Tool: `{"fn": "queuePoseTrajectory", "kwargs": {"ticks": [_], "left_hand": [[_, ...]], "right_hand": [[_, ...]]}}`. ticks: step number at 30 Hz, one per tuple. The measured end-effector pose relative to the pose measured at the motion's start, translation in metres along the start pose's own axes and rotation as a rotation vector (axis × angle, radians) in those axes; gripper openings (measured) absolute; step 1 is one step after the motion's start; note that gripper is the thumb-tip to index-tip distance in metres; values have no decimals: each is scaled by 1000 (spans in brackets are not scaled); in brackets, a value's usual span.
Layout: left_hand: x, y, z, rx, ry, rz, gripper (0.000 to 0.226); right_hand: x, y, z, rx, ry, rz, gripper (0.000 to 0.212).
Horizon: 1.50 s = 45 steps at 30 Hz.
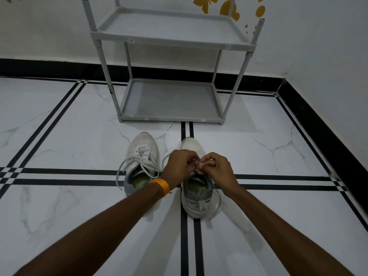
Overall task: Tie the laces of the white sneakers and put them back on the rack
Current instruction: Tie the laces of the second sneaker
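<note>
Two white sneakers with grey heels stand side by side on the floor, toes pointing at the rack. The left sneaker (141, 156) has loose laces (121, 170) trailing over its sides. Over the right sneaker (196, 198) my left hand (180, 166) and my right hand (214, 168) meet, each pinching a strand of its lace (218, 200) above the tongue. One strand loops down past the heel on the right. My hands hide the knot area. The grey two-shelf rack (171, 118) stands beyond the shoes with both shelves bare.
White marble-look floor tiles with black double stripes lie all around. A white wall with a black skirting band (39, 69) runs behind the rack and along the right side. An orange band (161, 186) circles my left wrist.
</note>
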<state>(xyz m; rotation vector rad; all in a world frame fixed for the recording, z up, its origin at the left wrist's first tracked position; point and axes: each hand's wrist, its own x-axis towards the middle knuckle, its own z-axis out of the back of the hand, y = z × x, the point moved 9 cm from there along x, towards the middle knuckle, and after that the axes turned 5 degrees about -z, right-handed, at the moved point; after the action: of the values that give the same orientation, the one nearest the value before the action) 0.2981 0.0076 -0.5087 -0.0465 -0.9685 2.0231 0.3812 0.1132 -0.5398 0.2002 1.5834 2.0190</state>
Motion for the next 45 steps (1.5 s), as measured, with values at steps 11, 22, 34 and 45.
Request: {"fn": "queuePoseTrajectory", "kwargs": {"ticks": [11,22,34,45], "left_hand": [[1,27,-11,57,296,162,21],[-13,35,-27,-614,395,730,22],[-13,55,-8,-778,94,788,12],[-26,76,10,-272,31,530,4]], "right_hand": [[-4,-17,15,70,-242,-52,8],[-6,25,9,-439,-177,277,27],[-3,33,-12,-1033,-71,603,11],[-8,-31,23,-669,-28,239,27]]}}
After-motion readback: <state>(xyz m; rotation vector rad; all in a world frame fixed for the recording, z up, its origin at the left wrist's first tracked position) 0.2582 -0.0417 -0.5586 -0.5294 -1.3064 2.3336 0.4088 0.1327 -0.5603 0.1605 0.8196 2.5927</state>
